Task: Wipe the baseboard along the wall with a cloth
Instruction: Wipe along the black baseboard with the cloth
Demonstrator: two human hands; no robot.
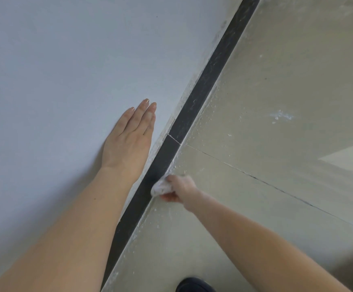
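A dark baseboard (203,89) runs diagonally from the bottom middle to the top right, between the pale wall (55,60) and the tiled floor. My right hand (179,189) grips a small bunched white cloth (159,187) and presses it against the baseboard low in the view. Flat on the wall just above the baseboard rests my left hand (129,140), fingers straight and together. The stretch of baseboard beyond the cloth looks dusty and scuffed, with a thin joint line across it.
The beige floor tiles (276,123) carry white specks and dust along the wall edge, and a dark grout line crosses them. A dark shoe tip (194,285) shows at the bottom edge. A patch of light falls on the floor at right.
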